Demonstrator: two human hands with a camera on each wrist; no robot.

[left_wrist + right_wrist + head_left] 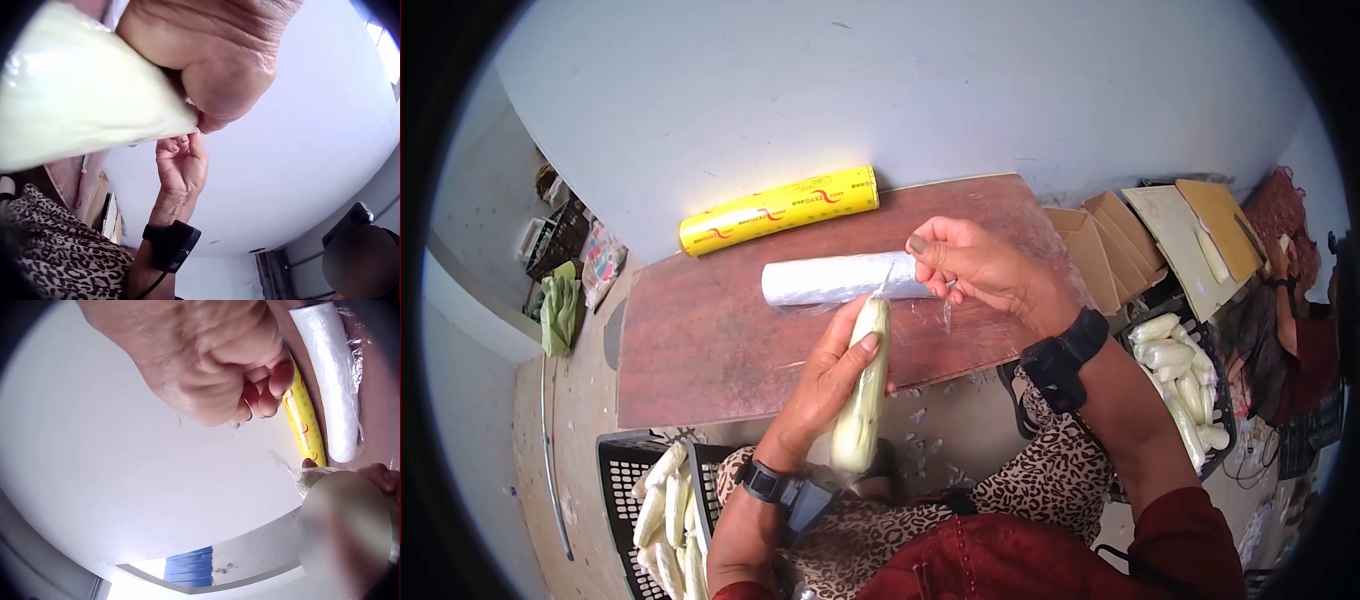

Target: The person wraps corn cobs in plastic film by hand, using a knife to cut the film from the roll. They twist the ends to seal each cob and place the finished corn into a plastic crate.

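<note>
My left hand [830, 370] grips an ear of corn [862, 400] in its pale green husk, wrapped in shiny clear film. The ear is tilted, narrow end up, over the table's front edge, my left thumb lying along its side. A thin wisp of film rises from its tip. Just to the right of that tip, my right hand [975, 265] has its fingers curled and pinches clear film, a strand of which dangles below the fingers. Behind the tip lies a roll of clear plastic film [820, 280] on the reddish table [700, 340], partly hidden by my right hand.
A yellow printed roll [780, 210] lies along the table's back edge against the wall. Black crates of wrapped ears stand at lower left [615, 480] and right [1225, 420]. Cardboard boxes [1105, 250] are beyond the table's right side. Another person's arm [1285, 300] shows at far right.
</note>
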